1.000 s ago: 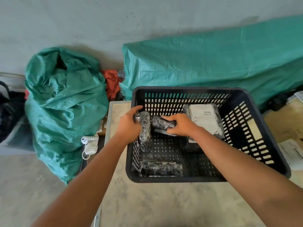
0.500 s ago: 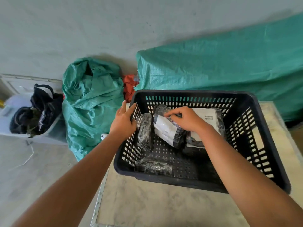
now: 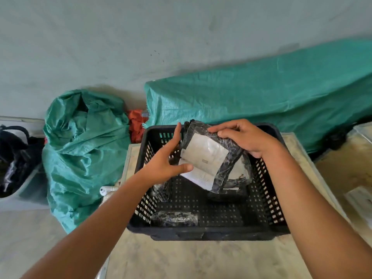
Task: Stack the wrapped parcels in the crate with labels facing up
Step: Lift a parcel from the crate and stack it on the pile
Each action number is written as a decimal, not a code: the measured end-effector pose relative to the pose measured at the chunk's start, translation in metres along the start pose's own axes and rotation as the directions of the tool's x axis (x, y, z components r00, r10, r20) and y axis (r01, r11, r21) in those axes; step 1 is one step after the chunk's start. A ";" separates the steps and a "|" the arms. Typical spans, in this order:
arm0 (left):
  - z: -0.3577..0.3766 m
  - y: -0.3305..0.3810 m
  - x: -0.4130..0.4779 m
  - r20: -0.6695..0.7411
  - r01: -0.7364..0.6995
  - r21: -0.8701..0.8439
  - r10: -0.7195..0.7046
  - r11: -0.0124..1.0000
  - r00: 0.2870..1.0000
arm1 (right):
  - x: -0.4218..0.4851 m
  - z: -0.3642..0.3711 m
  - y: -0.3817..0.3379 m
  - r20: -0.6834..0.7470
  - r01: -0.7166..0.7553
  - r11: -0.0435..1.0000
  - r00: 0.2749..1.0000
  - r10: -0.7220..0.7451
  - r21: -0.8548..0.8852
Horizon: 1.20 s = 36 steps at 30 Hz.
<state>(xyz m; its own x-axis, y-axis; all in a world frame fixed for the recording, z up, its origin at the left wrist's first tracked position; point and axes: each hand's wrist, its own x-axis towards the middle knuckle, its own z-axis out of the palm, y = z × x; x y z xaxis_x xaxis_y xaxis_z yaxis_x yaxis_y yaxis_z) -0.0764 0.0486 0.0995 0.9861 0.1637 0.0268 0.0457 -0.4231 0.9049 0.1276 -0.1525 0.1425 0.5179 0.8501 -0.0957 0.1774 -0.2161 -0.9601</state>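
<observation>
A black slatted crate [image 3: 263, 230] stands on a pale table. Above its middle I hold a black wrapped parcel [image 3: 207, 158] tilted, its white label facing me. My right hand [image 3: 244, 136] grips the parcel's top edge. My left hand [image 3: 164, 162] holds its left side, thumb across the label's lower corner. A small black parcel [image 3: 174, 218] lies at the crate's near left. Another black parcel [image 3: 162, 191] leans on the left wall, partly hidden by my left hand. A larger parcel [image 3: 236, 174] with a white label lies at the back right, partly behind the held one.
A bulging green sack [image 3: 80, 150] stands on the floor to the left. A green tarp [image 3: 261, 101] covers a long heap behind the crate. A bin with black bags [image 3: 16, 158] is at the far left. Papers [image 3: 360, 196] lie on another surface to the right.
My right hand has lifted the labelled parcel up out of the crate. My left hand left the crate's left wall and came onto the parcel's side.
</observation>
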 end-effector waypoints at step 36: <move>0.047 -0.083 0.034 0.005 0.531 0.477 -0.606 0.700 0.795 | 0.038 0.145 0.102 -0.047 -0.439 0.752 0.876 0.481 -0.491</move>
<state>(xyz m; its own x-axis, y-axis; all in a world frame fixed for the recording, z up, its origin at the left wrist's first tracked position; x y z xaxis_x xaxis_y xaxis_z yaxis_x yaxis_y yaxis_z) -0.0395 0.0479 0.0052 0.7573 0.3824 -0.5295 0.6318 -0.6342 0.4456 0.0436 -0.0722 0.0031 0.5779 0.6181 -0.5329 0.3172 -0.7718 -0.5511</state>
